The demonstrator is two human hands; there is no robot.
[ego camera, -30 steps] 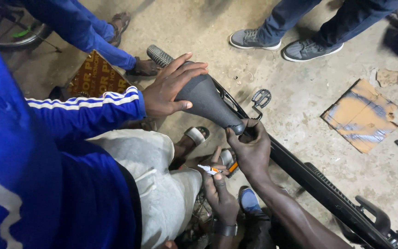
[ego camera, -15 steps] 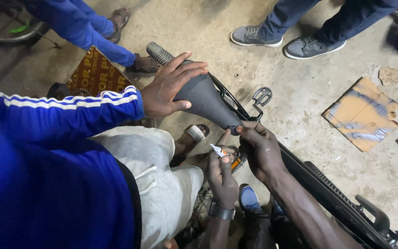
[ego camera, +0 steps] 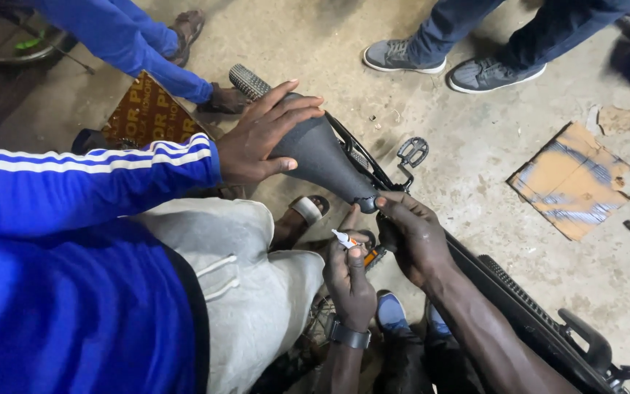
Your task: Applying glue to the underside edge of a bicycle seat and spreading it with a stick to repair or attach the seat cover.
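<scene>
A bicycle lies on the concrete floor with its black saddle (ego camera: pixel 322 157) pointing toward me. My left hand (ego camera: pixel 349 281), a watch on its wrist, pinches a small tube with a white tip (ego camera: pixel 344 238) just below the saddle's nose. My right hand (ego camera: pixel 413 237) is closed around the saddle's nose and the frame beneath it. A co-worker's hand (ego camera: pixel 260 135) in a blue striped sleeve lies flat on the back of the saddle. The bicycle's black frame (ego camera: pixel 519 306) runs to the lower right.
A black pedal (ego camera: pixel 412 152) sticks up beside the saddle. Torn cardboard (ego camera: pixel 574 179) lies on the right. Two people's shoes (ego camera: pixel 468 62) stand at the top. A printed sack (ego camera: pixel 147 113) and a sandalled foot (ego camera: pixel 304 215) are at the left. The co-worker's grey shorts (ego camera: pixel 246 292) are beside my arms.
My left hand has lifted the small tube closer to the saddle's nose. My right hand has shifted its grip slightly there. The co-worker's hand stays on the saddle.
</scene>
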